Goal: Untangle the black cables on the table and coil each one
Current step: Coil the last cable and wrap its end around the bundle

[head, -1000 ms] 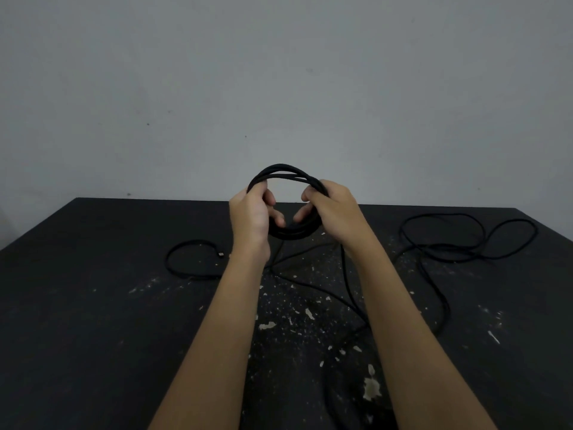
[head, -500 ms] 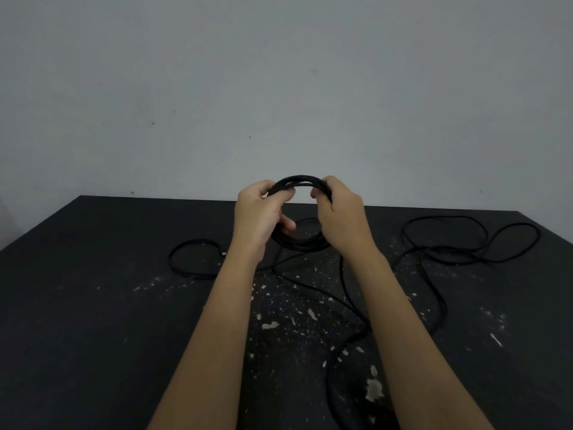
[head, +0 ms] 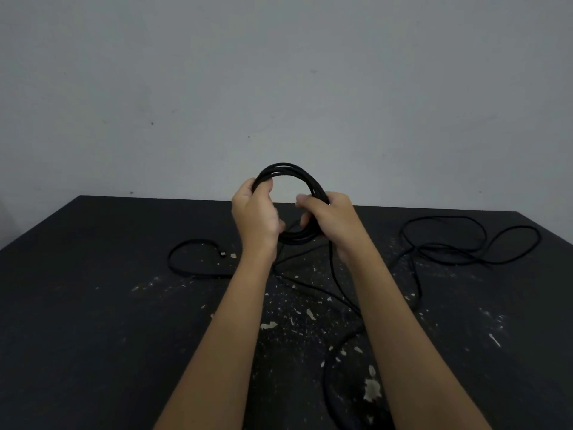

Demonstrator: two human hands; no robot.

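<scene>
A round coil of black cable (head: 288,169) with several turns is held upright above the table. My left hand (head: 255,212) grips its left side, and my right hand (head: 331,217) grips its right side and lower part. From the coil a loose strand (head: 336,283) drops between my forearms and runs toward the near edge. More black cable lies in loose loops (head: 459,243) at the right. Another loop (head: 186,259) with a small plug end (head: 222,253) lies at the left.
The black table (head: 77,321) has pale paint flecks in its middle. A plain grey wall (head: 279,88) stands behind its far edge. My forearms reach over the table's centre.
The coil has been raised and tilted upright again after dipping lower. My hands have shifted along it, the left one higher on the left side, the right one lower.
</scene>
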